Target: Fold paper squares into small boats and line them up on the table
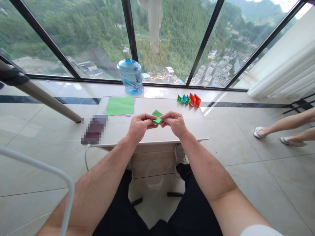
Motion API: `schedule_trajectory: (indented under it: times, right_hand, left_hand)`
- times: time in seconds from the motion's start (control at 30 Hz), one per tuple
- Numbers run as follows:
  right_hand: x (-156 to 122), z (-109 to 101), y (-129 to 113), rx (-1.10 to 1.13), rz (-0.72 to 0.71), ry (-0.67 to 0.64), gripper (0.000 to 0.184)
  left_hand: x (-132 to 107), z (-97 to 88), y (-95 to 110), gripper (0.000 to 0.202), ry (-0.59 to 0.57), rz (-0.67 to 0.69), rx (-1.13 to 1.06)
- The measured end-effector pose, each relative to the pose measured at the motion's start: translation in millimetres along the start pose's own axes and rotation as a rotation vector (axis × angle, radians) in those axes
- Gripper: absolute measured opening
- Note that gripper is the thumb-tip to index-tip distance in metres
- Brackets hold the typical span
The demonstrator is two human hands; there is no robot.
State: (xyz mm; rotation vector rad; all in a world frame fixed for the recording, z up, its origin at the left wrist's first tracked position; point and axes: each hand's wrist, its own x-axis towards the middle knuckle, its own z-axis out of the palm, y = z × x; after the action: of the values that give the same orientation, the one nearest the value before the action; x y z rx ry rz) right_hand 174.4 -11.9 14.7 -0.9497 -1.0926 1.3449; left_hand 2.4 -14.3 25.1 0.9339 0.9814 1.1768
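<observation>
Over the middle of a small white table, both hands pinch a small folded green paper piece. My left hand grips its left side with closed fingers. My right hand grips its right side the same way. The piece is held a little above the tabletop. A flat sheet of green paper lies on a pale purple sheet at the table's far left. A row of finished folded paper shapes, green, blue and orange, stands at the far right edge.
A blurred-out dark object lies on the table's left end, with a cable hanging below. A blue water jug stands by the window behind the table. Another person's legs reach in at the right. A slanted pole crosses the left.
</observation>
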Motion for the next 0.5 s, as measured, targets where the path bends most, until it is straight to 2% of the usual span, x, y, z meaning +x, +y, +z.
schedule_trajectory:
  times: [0.13, 0.27, 0.37, 0.5]
  right_hand:
    - [0.1, -1.3, 1.3, -0.015, 0.032, 0.005, 0.011]
    - [-0.3, 0.4, 0.8, -0.051, 0.022, 0.013, 0.009]
    - [-1.0, 3.4, 0.5, -0.140, -0.025, 0.042, 0.012]
    - [-1.7, 6.5, 1.8, -0.233, -0.067, 0.072, 0.018]
  left_hand:
    - [-1.0, 0.8, 0.9, 0.020, 0.006, -0.012, -0.021]
    - [-0.9, 2.1, -0.4, 0.038, 0.040, 0.032, 0.016]
    - [1.2, 0.5, -2.7, 0.053, 0.052, -0.015, 0.006]
    - [4.3, -3.0, -6.9, 0.043, 0.033, -0.090, -0.029]
